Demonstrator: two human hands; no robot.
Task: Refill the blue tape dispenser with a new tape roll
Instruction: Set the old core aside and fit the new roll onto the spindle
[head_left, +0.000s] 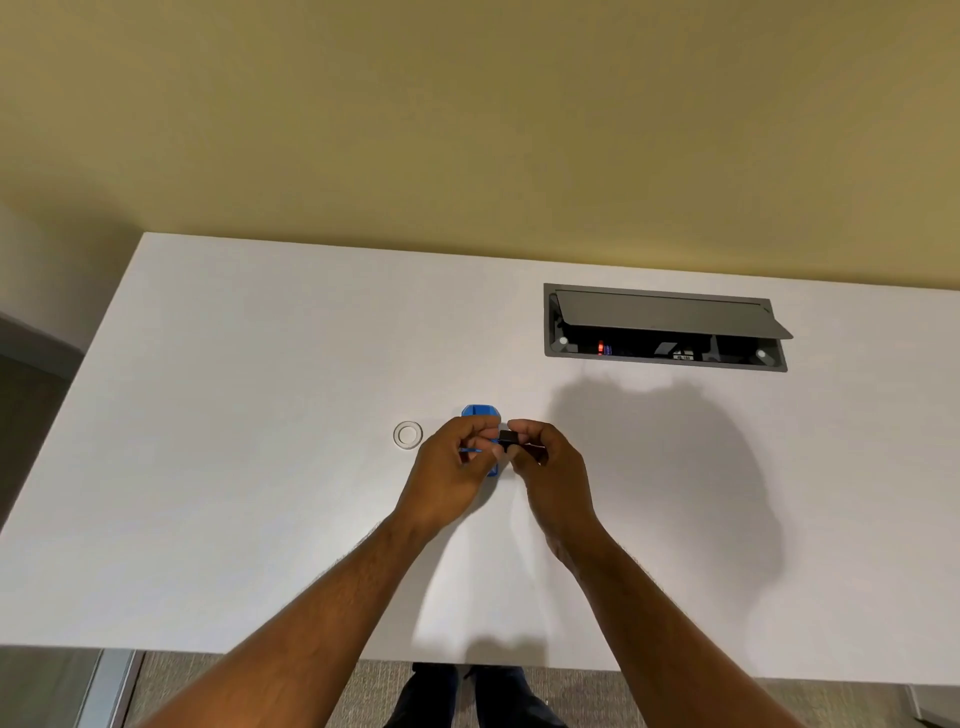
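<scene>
Head view, frame centre: left hand (457, 457) grips blue dispenser (480, 412) on white desk (260, 415); right hand (543, 457) pinches dark piece (511, 440); clear roll (408, 434) lies left; steady the dispenser, pull straight

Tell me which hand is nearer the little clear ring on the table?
The left hand. The clear ring lies on the white table just beside it, untouched, while the right hand is on the far side, pinching a small dark piece.
</scene>
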